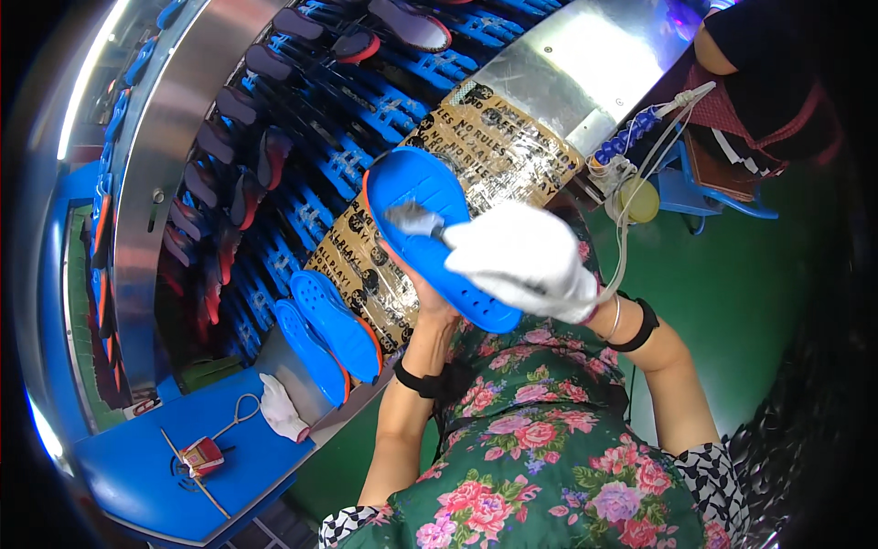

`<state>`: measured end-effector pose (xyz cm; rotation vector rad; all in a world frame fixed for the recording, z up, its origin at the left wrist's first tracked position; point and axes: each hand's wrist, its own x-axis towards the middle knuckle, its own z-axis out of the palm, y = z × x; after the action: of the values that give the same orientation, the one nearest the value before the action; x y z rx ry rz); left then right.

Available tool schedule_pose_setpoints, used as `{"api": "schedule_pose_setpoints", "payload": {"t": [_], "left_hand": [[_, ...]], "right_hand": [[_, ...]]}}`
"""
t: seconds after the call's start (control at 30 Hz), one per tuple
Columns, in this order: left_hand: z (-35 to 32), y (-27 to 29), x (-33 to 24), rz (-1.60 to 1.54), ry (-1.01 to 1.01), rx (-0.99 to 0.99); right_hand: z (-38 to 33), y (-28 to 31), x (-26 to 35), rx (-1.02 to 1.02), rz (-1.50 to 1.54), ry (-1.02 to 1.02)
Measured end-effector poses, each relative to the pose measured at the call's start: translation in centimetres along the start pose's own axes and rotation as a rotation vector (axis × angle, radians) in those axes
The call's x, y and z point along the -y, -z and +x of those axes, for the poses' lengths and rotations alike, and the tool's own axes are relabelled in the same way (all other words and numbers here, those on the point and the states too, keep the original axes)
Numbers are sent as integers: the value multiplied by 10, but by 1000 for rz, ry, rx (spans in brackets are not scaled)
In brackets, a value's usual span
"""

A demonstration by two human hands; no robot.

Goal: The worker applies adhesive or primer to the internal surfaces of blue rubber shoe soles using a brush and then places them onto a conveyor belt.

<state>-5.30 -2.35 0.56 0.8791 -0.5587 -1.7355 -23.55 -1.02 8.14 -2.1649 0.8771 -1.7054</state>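
Note:
A blue shoe sole (416, 178) with a red outer edge is tilted toward me, its hollow inner face up. My bare left hand (430, 295) grips it from beneath along its left side, most of the fingers hidden behind it. In a white glove, my right hand (521, 256) is closed around a brush (413, 220). The brush's greyish, motion-blurred bristles lie over the middle of the sole's inner face, and its handle is mostly covered by the glove. Two more blue soles (335, 325) rest side by side to the left of my left hand.
Blue racks (352, 160) carrying dark and red shoe parts (215, 183) run beyond the ledge, which is covered with printed tape (494, 137). A blue table (128, 467) at lower left bears a white glove (281, 409) and a small red box (202, 456). A yellow container (639, 199) and pale cord are at right.

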Motion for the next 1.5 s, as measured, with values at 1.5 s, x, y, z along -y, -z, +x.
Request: {"api": "schedule_pose_setpoints", "payload": {"t": [1.5], "left_hand": [[60,5,-42,-223,123,502]], "right_hand": [[-44,4,10,-4,179,-201]]}}
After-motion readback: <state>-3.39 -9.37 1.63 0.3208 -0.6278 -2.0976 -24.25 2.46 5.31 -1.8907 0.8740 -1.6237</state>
